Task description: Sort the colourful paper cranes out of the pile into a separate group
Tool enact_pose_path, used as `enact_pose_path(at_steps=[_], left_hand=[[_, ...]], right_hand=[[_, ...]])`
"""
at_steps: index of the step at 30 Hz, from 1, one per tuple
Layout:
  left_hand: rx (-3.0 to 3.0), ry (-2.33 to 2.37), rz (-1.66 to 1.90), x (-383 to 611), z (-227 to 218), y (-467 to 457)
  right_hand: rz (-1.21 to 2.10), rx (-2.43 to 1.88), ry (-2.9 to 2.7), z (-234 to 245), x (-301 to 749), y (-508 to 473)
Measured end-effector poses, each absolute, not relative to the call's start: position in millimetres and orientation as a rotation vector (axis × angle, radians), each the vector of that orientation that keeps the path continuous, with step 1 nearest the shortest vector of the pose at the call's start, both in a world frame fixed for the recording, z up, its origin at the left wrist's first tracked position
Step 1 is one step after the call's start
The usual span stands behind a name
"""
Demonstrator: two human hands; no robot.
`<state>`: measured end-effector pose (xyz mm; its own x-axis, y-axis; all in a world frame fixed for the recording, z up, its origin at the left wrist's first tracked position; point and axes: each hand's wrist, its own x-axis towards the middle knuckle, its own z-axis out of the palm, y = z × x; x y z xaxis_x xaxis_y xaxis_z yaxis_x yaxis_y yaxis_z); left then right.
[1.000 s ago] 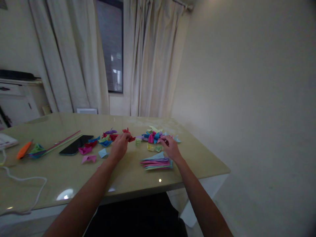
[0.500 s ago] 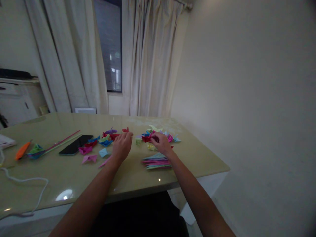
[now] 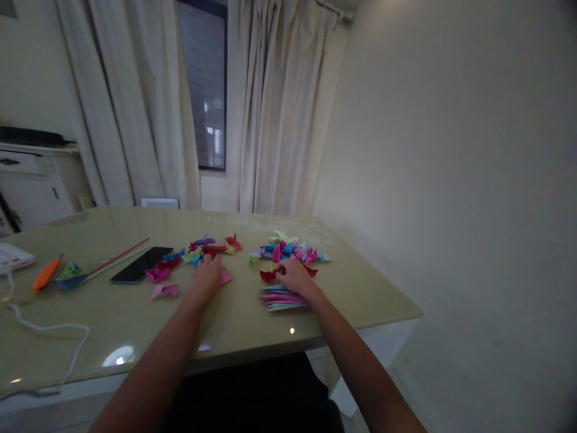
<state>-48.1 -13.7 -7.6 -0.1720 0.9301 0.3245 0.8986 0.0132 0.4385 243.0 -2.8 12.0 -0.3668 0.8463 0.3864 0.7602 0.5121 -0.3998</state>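
Observation:
My right hand (image 3: 295, 278) is closed in a pinch at the end of a red folded paper boat (image 3: 267, 276), low over the table. Just in front of it lies a stack of folded paper strips (image 3: 282, 299) in pink, blue and green. My left hand (image 3: 208, 275) reaches down over the left group of folded papers, fingers apart, next to a blue piece (image 3: 195, 260). A pink folded paper (image 3: 226, 275) shows at its right side; whatever is under the palm is hidden. Behind my right hand sits a pile of colourful paper pieces (image 3: 288, 249).
Left of the papers lie a dark phone (image 3: 142, 265), thin pink and green sticks (image 3: 119, 259), and an orange tool (image 3: 46, 273). A white cable (image 3: 49, 328) runs along the left of the glossy table (image 3: 252, 325). A wall (image 3: 428, 180) rises at the right.
My right hand has drawn the red paper boat toward me, away from the pile. My left hand has moved left and nearer, uncovering red and yellow pieces behind it and covering a light blue one.

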Motion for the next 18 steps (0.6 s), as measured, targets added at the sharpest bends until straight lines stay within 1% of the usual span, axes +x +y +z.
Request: enact_pose_path(at_steps=[5, 10, 14, 18], left_hand=[[1.95, 1.797, 1.188, -37.5, -1.9, 1.0], [1.79, 1.313, 1.453, -22.0, 3.1, 6.4], [1.65, 1.097, 1.517, -17.9, 3.3, 1.8], [1.581, 0.993, 1.494, -16.8, 5.2, -3.5]], right_hand=[[0.161, -1.312, -2.193, 30.4, 249.5, -10.2], [0.21, -1.14, -2.23, 49.8, 215.1, -24.2], [0.318, -0.979, -2.274, 48.8, 168.9, -29.2], [0.395, -0.955, -2.217, 40.2, 149.3, -25.2]])
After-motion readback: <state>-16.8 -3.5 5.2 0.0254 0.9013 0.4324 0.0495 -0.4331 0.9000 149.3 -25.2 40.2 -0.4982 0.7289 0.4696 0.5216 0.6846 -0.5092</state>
